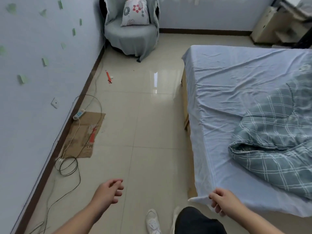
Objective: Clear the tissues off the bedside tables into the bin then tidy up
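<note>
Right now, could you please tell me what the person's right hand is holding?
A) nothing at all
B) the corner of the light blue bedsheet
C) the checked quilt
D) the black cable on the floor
B: the right hand has its fingers curled round the bedsheet corner, drawn out to a point at the bed's near edge, while the checked quilt lies farther up the bed, apart from it.

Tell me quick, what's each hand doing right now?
Left hand: open, holding nothing.
Right hand: closed, gripping the corner of the light blue bedsheet.
</note>
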`<state>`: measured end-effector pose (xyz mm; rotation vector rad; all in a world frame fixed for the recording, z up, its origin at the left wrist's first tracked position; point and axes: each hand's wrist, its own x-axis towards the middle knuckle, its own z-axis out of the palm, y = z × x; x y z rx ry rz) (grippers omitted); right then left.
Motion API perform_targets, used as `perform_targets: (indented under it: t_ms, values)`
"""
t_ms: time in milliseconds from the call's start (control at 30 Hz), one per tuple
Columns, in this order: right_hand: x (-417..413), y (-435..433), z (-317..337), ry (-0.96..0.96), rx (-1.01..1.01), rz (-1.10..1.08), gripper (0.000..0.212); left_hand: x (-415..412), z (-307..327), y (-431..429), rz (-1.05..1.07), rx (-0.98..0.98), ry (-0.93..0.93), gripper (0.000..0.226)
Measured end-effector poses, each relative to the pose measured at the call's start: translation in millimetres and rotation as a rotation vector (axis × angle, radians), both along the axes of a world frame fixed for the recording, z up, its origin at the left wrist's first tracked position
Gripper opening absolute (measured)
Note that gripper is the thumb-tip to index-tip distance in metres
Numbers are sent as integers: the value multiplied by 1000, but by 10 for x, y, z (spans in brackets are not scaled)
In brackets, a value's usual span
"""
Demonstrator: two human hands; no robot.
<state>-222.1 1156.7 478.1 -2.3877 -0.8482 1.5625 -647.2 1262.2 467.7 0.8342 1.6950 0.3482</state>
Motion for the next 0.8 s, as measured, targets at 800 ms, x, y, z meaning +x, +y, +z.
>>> perform_targets:
  t_ms: [800]
  values:
    - [882,5748,384,94,281,43,19,548,-148,3982,122,-17,105,18]
